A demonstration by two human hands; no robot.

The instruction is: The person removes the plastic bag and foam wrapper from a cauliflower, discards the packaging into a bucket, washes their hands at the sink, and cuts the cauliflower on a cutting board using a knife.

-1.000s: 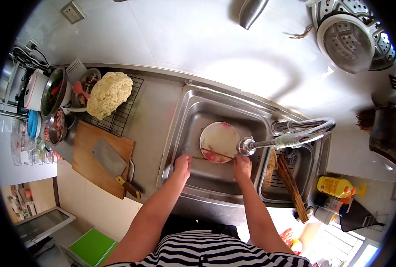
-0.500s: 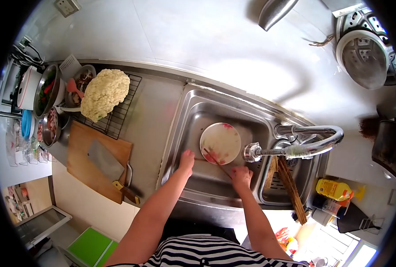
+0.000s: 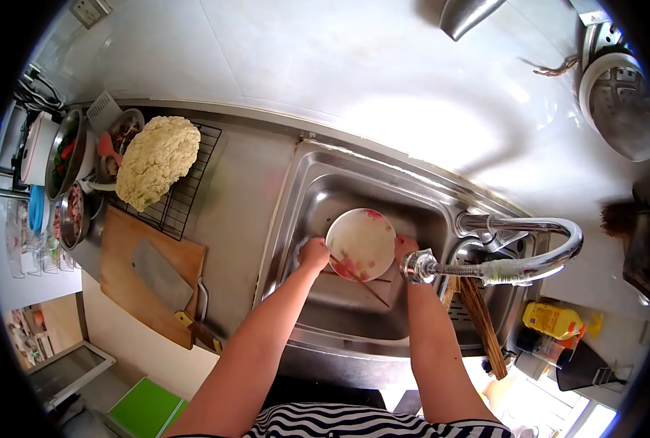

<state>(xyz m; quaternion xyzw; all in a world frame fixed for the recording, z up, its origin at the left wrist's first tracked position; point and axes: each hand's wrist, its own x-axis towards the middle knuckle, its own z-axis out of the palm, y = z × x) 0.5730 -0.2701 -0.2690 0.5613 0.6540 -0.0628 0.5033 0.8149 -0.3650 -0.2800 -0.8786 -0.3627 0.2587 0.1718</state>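
The plate (image 3: 361,244) sits in the sink (image 3: 318,182), between both hands: left hand (image 3: 313,255) grips its left rim, right hand (image 3: 405,247) its right, chopsticks (image 3: 361,281) lying slantwise just below

No legible text, brand, number or sign anywhere. Yellow bottle (image 3: 549,320) right of sink (image 3: 318,179) carries label, print too small and blurred to read.
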